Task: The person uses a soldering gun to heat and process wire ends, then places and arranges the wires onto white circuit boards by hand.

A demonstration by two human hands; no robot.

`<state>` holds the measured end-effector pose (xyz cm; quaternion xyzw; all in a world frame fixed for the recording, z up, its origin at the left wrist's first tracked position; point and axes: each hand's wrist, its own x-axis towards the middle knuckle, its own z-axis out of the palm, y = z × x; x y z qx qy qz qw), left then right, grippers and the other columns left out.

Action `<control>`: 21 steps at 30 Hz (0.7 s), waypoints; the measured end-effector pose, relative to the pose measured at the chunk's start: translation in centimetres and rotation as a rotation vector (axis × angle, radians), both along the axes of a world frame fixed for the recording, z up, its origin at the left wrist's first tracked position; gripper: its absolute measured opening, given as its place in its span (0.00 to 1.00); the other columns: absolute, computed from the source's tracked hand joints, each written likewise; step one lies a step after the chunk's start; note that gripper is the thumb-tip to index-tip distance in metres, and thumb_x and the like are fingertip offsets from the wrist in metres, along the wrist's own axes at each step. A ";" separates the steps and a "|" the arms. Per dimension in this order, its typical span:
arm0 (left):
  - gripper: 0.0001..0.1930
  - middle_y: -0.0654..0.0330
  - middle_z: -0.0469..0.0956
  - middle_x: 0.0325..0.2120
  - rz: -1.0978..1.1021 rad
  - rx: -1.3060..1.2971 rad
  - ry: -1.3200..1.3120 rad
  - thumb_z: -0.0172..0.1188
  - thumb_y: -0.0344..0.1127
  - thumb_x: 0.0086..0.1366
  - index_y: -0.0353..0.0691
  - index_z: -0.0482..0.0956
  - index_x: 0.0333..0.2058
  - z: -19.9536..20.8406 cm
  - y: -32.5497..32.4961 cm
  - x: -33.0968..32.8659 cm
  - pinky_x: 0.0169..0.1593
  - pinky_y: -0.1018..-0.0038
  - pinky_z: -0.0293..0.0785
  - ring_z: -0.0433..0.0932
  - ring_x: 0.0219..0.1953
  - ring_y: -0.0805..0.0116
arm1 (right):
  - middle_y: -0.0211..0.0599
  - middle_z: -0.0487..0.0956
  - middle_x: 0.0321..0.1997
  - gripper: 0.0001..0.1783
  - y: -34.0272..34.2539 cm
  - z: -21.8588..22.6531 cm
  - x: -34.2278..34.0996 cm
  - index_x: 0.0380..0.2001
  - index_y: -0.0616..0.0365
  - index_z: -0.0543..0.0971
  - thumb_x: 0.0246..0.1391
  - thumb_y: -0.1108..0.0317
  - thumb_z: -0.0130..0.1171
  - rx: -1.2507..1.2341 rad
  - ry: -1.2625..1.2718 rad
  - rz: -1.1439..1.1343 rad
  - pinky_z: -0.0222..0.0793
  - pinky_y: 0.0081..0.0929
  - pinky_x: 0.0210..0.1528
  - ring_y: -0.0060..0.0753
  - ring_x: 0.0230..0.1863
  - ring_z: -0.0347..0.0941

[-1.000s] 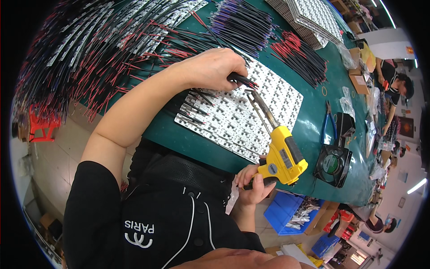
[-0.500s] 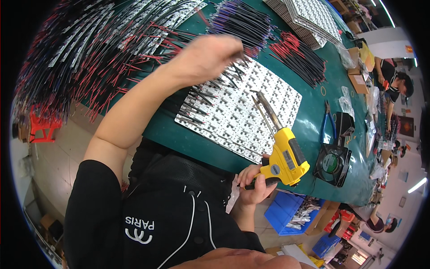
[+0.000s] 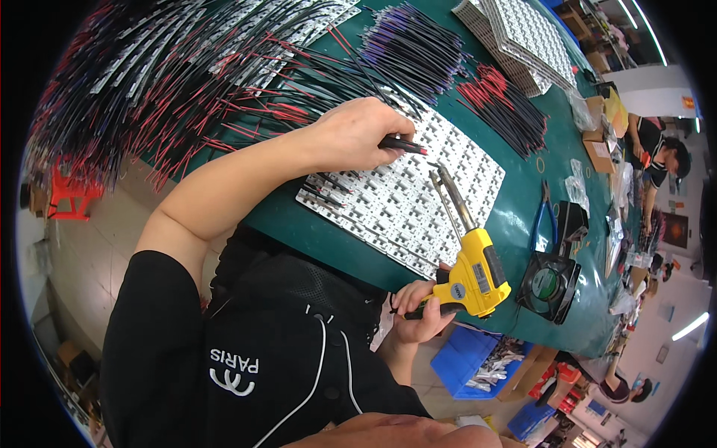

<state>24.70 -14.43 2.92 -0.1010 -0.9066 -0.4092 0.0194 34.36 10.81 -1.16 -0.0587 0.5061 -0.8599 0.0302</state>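
Note:
My left hand [image 3: 360, 136] is closed over the white board panel [image 3: 407, 228], holding a small bundle of black wires [image 3: 403, 144] whose reddish ends point right. Those ends are close to the tip of a yellow soldering gun [image 3: 478, 278]. My right hand [image 3: 423, 312] is wrapped around the gun's handle at the table's near edge, and the gun's long metal nose slants up over the panel. Rows of small pads cover the panel. Several short wires [image 3: 328, 191] lie along its left side, partly under my left forearm.
Piles of red and black wires [image 3: 172, 112] cover the left of the green table [image 3: 515, 213]. Beyond the panel lie purple-black wires [image 3: 414, 48], red-black wires [image 3: 504, 104] and stacked panels [image 3: 526, 41]. Blue-handled pliers [image 3: 544, 216] and a black fan [image 3: 549, 287] sit right.
My left hand has come down and right, and the wires in it now show near the gun's tip. The gun has shifted slightly down in my right hand.

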 end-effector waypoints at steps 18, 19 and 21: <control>0.08 0.53 0.76 0.20 0.115 -0.056 -0.021 0.61 0.33 0.47 0.36 0.79 0.27 -1.1 0.3 -0.2 0.36 0.65 0.72 0.77 0.28 0.54 | 0.32 0.61 0.12 0.22 0.0 -0.7 0.4 0.43 0.71 0.60 0.51 0.65 0.50 0.110 -0.040 0.071 0.59 0.19 0.11 0.23 0.09 0.57; 0.08 0.52 0.76 0.20 0.104 -0.069 0.036 0.61 0.33 0.48 0.36 0.79 0.27 -1.5 0.2 -0.2 0.35 0.64 0.71 0.76 0.28 0.53 | 0.32 0.61 0.12 0.22 0.0 -0.7 0.4 0.43 0.71 0.60 0.51 0.65 0.50 0.113 -0.041 0.071 0.59 0.19 0.11 0.23 0.09 0.57; 0.08 0.52 0.76 0.20 0.094 -0.082 0.093 0.62 0.33 0.49 0.35 0.79 0.27 -1.9 0.0 -0.2 0.35 0.63 0.71 0.76 0.28 0.53 | 0.32 0.61 0.12 0.21 -0.1 -0.7 0.4 0.43 0.71 0.60 0.52 0.65 0.50 0.129 -0.022 0.061 0.59 0.20 0.11 0.23 0.09 0.57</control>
